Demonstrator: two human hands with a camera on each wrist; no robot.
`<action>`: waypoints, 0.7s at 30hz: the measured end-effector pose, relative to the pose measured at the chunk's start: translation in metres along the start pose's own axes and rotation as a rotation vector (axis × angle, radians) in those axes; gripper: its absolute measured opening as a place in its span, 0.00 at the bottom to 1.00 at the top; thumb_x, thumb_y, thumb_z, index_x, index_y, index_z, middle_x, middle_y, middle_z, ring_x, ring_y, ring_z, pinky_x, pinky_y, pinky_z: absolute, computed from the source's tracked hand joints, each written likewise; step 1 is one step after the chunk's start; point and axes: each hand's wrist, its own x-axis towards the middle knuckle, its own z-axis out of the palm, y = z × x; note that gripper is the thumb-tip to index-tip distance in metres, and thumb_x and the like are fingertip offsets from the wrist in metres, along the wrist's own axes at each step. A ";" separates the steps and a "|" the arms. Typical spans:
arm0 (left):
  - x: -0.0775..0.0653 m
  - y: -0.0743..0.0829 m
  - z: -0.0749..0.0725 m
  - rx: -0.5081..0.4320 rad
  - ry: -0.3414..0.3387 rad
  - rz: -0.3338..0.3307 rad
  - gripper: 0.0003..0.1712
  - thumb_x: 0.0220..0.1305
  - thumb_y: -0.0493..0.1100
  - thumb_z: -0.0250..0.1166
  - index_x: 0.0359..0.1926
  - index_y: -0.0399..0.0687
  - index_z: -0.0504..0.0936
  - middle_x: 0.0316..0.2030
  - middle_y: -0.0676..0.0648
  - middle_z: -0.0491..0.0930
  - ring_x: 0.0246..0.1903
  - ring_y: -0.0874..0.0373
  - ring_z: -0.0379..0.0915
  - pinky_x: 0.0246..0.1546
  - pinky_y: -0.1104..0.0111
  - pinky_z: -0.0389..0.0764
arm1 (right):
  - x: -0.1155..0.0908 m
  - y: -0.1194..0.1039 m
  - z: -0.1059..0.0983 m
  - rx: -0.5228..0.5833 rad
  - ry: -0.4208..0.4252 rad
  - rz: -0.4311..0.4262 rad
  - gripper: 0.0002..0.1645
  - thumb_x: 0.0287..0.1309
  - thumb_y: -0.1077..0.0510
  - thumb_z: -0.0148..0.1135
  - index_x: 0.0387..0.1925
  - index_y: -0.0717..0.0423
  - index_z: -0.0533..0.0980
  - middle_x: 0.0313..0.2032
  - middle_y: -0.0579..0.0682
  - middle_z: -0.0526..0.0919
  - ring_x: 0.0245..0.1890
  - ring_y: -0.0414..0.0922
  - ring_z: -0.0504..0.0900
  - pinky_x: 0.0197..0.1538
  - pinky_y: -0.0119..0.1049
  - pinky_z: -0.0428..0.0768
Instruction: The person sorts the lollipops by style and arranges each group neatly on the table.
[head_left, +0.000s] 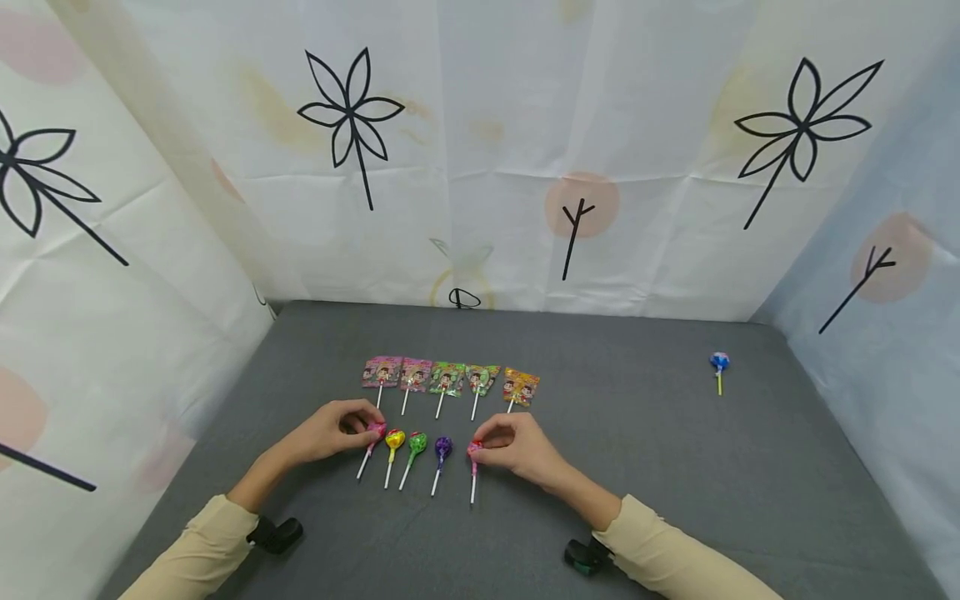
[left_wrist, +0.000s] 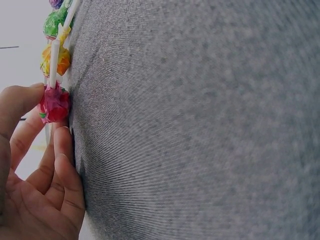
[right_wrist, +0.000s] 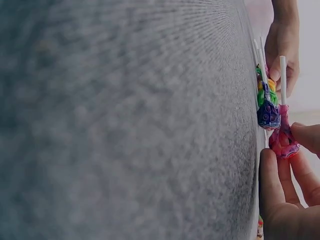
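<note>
At the left end of the near row, my left hand (head_left: 333,429) pinches the head of a pink lollipop (left_wrist: 56,106) between thumb and fingers. At the row's right end, my right hand (head_left: 519,450) holds another pink lollipop (right_wrist: 284,142) by its wrapped head, its white stick pointing toward me. Between the hands lie a yellow lollipop (head_left: 394,440), a green lollipop (head_left: 417,442) and a purple lollipop (head_left: 443,447), heads away from me. The fingertips partly hide both pink heads in the head view.
Behind the hands runs a row of flat-wrapped lollipops: pink packets (head_left: 386,371), green packets (head_left: 447,377) and an orange packet (head_left: 521,387). A blue lollipop (head_left: 720,361) with a yellow stick lies apart at far right. Patterned white curtains (head_left: 510,142) enclose the grey table (head_left: 637,433).
</note>
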 end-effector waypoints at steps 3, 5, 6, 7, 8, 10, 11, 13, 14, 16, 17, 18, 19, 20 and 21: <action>0.000 0.000 0.000 0.002 -0.001 0.000 0.07 0.70 0.43 0.69 0.47 0.51 0.84 0.38 0.53 0.81 0.34 0.58 0.76 0.35 0.67 0.76 | 0.002 0.000 0.002 -0.028 0.005 -0.003 0.10 0.56 0.71 0.73 0.40 0.71 0.82 0.37 0.60 0.87 0.39 0.52 0.87 0.39 0.32 0.80; 0.000 0.000 0.000 0.001 -0.002 0.001 0.07 0.70 0.43 0.69 0.47 0.51 0.84 0.38 0.53 0.81 0.34 0.58 0.76 0.36 0.67 0.76 | 0.003 0.000 0.003 -0.064 0.013 -0.007 0.10 0.56 0.70 0.74 0.39 0.70 0.83 0.35 0.58 0.88 0.38 0.50 0.87 0.38 0.32 0.80; 0.000 0.000 0.000 0.000 -0.003 0.002 0.07 0.70 0.43 0.69 0.47 0.50 0.84 0.38 0.53 0.81 0.34 0.58 0.76 0.36 0.67 0.76 | 0.004 -0.001 0.004 -0.084 0.018 -0.009 0.09 0.56 0.69 0.74 0.39 0.69 0.83 0.35 0.57 0.88 0.37 0.49 0.87 0.38 0.32 0.80; 0.000 0.000 -0.001 -0.001 -0.004 0.004 0.07 0.70 0.43 0.69 0.47 0.50 0.84 0.38 0.53 0.81 0.34 0.58 0.76 0.36 0.67 0.76 | 0.004 -0.001 0.004 -0.100 0.020 -0.015 0.09 0.56 0.69 0.74 0.38 0.69 0.83 0.35 0.56 0.88 0.36 0.48 0.87 0.38 0.32 0.80; 0.000 0.000 -0.001 -0.002 -0.004 0.006 0.07 0.70 0.43 0.68 0.47 0.50 0.84 0.38 0.53 0.81 0.34 0.58 0.76 0.36 0.67 0.76 | 0.005 -0.001 0.005 -0.121 0.026 -0.015 0.09 0.56 0.68 0.74 0.38 0.68 0.84 0.34 0.54 0.88 0.36 0.48 0.87 0.38 0.32 0.80; 0.000 0.000 -0.001 -0.002 -0.005 0.007 0.07 0.70 0.44 0.68 0.47 0.50 0.84 0.38 0.53 0.81 0.34 0.58 0.77 0.36 0.67 0.76 | 0.006 0.000 0.005 -0.151 0.035 -0.014 0.08 0.56 0.68 0.75 0.38 0.66 0.84 0.34 0.52 0.88 0.35 0.46 0.86 0.38 0.32 0.80; 0.000 0.001 -0.001 -0.001 -0.005 0.007 0.07 0.70 0.44 0.68 0.47 0.50 0.84 0.38 0.53 0.81 0.34 0.58 0.77 0.36 0.67 0.76 | 0.007 0.000 0.006 -0.164 0.039 -0.013 0.08 0.56 0.67 0.75 0.38 0.66 0.84 0.33 0.52 0.88 0.35 0.45 0.86 0.38 0.32 0.80; 0.000 0.001 -0.001 0.002 -0.005 0.004 0.07 0.70 0.44 0.68 0.47 0.50 0.84 0.38 0.53 0.81 0.34 0.58 0.76 0.36 0.67 0.76 | 0.007 0.000 0.007 -0.174 0.046 -0.015 0.08 0.56 0.67 0.76 0.37 0.65 0.84 0.33 0.51 0.88 0.34 0.45 0.85 0.38 0.32 0.79; 0.000 0.001 -0.001 0.003 -0.004 0.003 0.07 0.70 0.44 0.68 0.47 0.51 0.84 0.38 0.54 0.81 0.34 0.58 0.76 0.36 0.67 0.76 | 0.008 0.000 0.008 -0.176 0.050 -0.014 0.08 0.55 0.67 0.76 0.37 0.65 0.84 0.33 0.51 0.87 0.34 0.44 0.85 0.37 0.32 0.79; 0.000 0.001 -0.001 0.003 -0.004 0.002 0.07 0.70 0.44 0.69 0.47 0.51 0.84 0.38 0.54 0.81 0.34 0.58 0.76 0.36 0.67 0.76 | 0.007 -0.006 0.010 -0.174 0.050 -0.022 0.08 0.55 0.69 0.75 0.36 0.68 0.84 0.32 0.55 0.87 0.34 0.49 0.85 0.36 0.31 0.79; 0.000 0.001 -0.001 0.002 -0.004 0.002 0.07 0.70 0.44 0.69 0.47 0.51 0.84 0.38 0.54 0.81 0.35 0.58 0.76 0.36 0.67 0.76 | 0.007 -0.007 0.010 -0.171 0.050 -0.028 0.08 0.55 0.69 0.75 0.36 0.69 0.83 0.32 0.57 0.87 0.34 0.50 0.85 0.36 0.31 0.79; 0.000 0.001 -0.001 0.001 -0.004 0.002 0.07 0.70 0.44 0.69 0.47 0.51 0.84 0.38 0.53 0.81 0.35 0.58 0.76 0.36 0.67 0.76 | 0.007 -0.008 0.011 -0.171 0.050 -0.031 0.08 0.55 0.70 0.75 0.36 0.70 0.83 0.32 0.57 0.87 0.34 0.51 0.85 0.36 0.31 0.79; 0.000 0.001 -0.001 0.001 -0.004 0.003 0.08 0.70 0.44 0.69 0.47 0.51 0.84 0.38 0.53 0.81 0.35 0.58 0.76 0.36 0.67 0.76 | 0.007 -0.008 0.011 -0.174 0.049 -0.032 0.08 0.55 0.70 0.75 0.36 0.70 0.83 0.32 0.57 0.86 0.34 0.51 0.85 0.35 0.31 0.79; 0.000 0.001 -0.001 0.000 -0.004 0.004 0.08 0.70 0.44 0.69 0.47 0.51 0.84 0.38 0.53 0.81 0.35 0.58 0.76 0.36 0.67 0.76 | 0.007 -0.008 0.011 -0.177 0.050 -0.030 0.08 0.55 0.70 0.75 0.36 0.70 0.83 0.32 0.57 0.86 0.34 0.51 0.85 0.35 0.31 0.79; 0.000 0.001 -0.001 -0.001 -0.004 0.004 0.08 0.70 0.44 0.69 0.47 0.51 0.84 0.38 0.53 0.81 0.35 0.58 0.76 0.36 0.67 0.76 | 0.008 -0.008 0.011 -0.184 0.051 -0.026 0.08 0.55 0.70 0.75 0.36 0.70 0.83 0.32 0.57 0.86 0.33 0.51 0.85 0.35 0.32 0.79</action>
